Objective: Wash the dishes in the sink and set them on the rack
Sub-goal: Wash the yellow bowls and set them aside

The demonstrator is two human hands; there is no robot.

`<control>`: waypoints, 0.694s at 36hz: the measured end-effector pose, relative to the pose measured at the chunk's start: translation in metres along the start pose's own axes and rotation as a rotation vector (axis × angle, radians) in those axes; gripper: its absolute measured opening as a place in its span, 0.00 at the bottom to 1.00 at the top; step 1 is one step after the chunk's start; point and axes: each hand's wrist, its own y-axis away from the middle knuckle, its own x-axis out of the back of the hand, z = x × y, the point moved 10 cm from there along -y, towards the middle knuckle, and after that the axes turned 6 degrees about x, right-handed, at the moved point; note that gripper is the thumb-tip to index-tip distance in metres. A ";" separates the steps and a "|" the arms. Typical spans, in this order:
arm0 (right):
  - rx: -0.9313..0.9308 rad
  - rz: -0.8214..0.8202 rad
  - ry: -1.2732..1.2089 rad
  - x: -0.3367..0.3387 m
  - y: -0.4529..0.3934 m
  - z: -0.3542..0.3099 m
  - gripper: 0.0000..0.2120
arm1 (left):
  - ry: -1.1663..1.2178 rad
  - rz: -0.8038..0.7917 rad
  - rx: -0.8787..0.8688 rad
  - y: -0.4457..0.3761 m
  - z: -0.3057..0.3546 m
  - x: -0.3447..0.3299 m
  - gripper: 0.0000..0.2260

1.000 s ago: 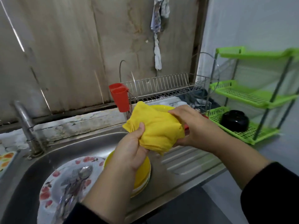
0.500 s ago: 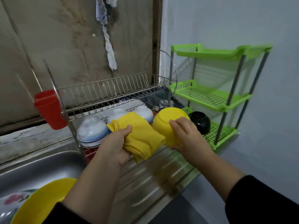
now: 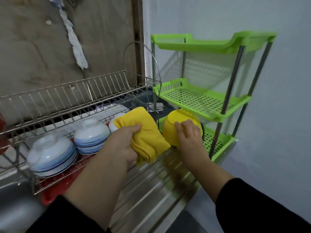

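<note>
Just right of the frame's centre, the right hand (image 3: 188,137) holds a yellow bowl (image 3: 176,121) turned mouth-down, fingers spread and curled over its base and side, at the lowest tier of the green plastic shelf (image 3: 198,98). Whether the bowl already rests on that tier I cannot tell; the hand hides the rim. A dark object sits just behind it on the same tier, mostly hidden.

The left hand (image 3: 124,142), at centre frame, is clenched on a folded yellow cloth (image 3: 146,137), thumb on top, held above the ribbed steel surface (image 3: 151,185).

The bowl looks like light, stiff plastic, so it should not break easily, but its smooth curved wall is probably slippery if damp. The sound grip, to my eye, is the one shown: fingers over the foot ring where the wall narrows. The cloth is soft and limp and bunches wherever it is taken.

At lower left, the wire dish rack (image 3: 70,100) carries stacks of blue-banded white bowls (image 3: 90,133), upside down. Those look like ceramic or melamine, heavier, and worth keeping clear of.
</note>
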 end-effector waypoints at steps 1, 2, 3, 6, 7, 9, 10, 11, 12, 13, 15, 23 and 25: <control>-0.032 -0.010 0.011 -0.005 -0.002 0.005 0.46 | -0.004 0.008 0.009 -0.004 0.000 -0.002 0.19; -0.061 -0.012 0.018 -0.009 -0.003 0.009 0.44 | -0.006 0.015 0.018 -0.008 0.000 -0.005 0.19; -0.083 -0.007 0.022 -0.012 -0.005 0.013 0.42 | -0.007 0.021 0.026 -0.012 0.000 -0.007 0.19; -0.148 0.004 0.024 -0.016 -0.012 0.024 0.43 | -0.006 0.029 0.042 -0.022 0.002 -0.014 0.19; -0.180 -0.009 0.029 -0.018 -0.014 0.028 0.44 | -0.006 0.030 0.044 -0.026 0.003 -0.017 0.19; -0.247 -0.054 0.033 -0.027 -0.015 0.037 0.46 | -0.009 0.031 0.043 -0.034 0.007 -0.021 0.18; -0.278 -0.078 0.027 -0.032 -0.016 0.042 0.46 | -0.007 0.031 0.046 -0.039 0.009 -0.022 0.18; -0.304 -0.099 0.014 -0.037 -0.017 0.046 0.46 | 0.000 0.029 0.052 -0.042 0.009 -0.023 0.18; -0.328 -0.118 -0.004 -0.040 -0.019 0.050 0.45 | 0.011 0.028 0.057 -0.045 0.009 -0.024 0.19; -0.345 -0.136 -0.018 -0.043 -0.019 0.054 0.44 | 0.024 0.025 0.061 -0.047 0.008 -0.025 0.18; -0.378 -0.256 -0.072 -0.057 -0.016 0.060 0.41 | 0.052 0.013 0.071 -0.051 0.006 -0.028 0.18; -0.470 -0.333 -0.121 -0.070 -0.010 0.068 0.39 | 0.096 -0.011 0.139 -0.062 -0.018 -0.027 0.16; -0.476 -0.337 -0.132 -0.073 -0.009 0.068 0.39 | 0.107 -0.006 0.150 -0.066 -0.021 -0.025 0.17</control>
